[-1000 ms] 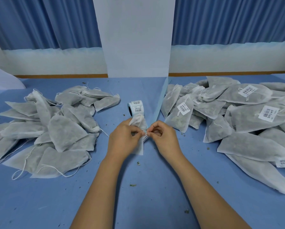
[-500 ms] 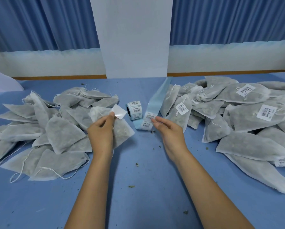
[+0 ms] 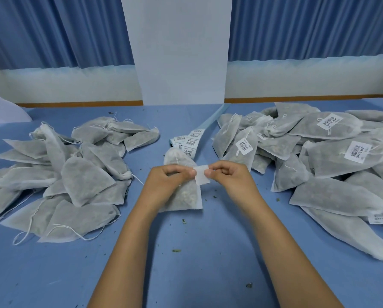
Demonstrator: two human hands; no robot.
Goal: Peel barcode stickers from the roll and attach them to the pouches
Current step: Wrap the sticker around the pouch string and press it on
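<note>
"Pouches [image 3: 324,130] with barcodes: how far along is it?"

"Several in the right pile [image 3: 315,185] show labels. The left pile [image 3: 83,174] shows none, so I judge plenty is left."

"And the current one?"

"One sticker [image 3: 201,177], blank side facing up, is pinched at its edges by both hands, left hand [image 3: 170,181] and right hand [image 3: 228,176]. It hangs over a pouch [image 3: 183,196] lying on the tabletop [image 3: 186,263] under the left hand, not yet stuck on. The roll [image 3: 187,142] sits just behind."
</note>
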